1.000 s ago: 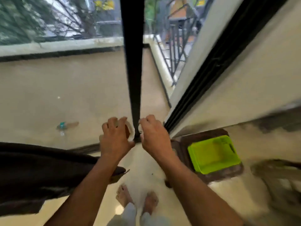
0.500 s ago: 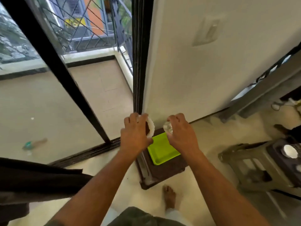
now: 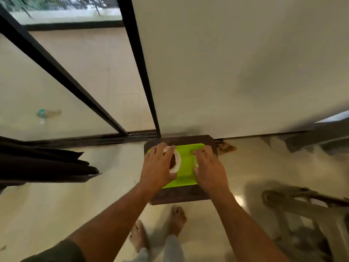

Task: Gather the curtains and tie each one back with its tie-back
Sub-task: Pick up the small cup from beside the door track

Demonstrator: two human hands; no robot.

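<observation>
No legible text, label, brand, number or sign found anywhere in frame. Surfaces blurred by motion; nothing readable on green tray [image 3: 186, 173] at centre or on bottle [image 3: 43, 113] at left.

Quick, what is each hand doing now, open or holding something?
Left hand: holds a white ring.
Right hand: fingers curled, something small and pale perhaps pinched; cannot be told.
</observation>
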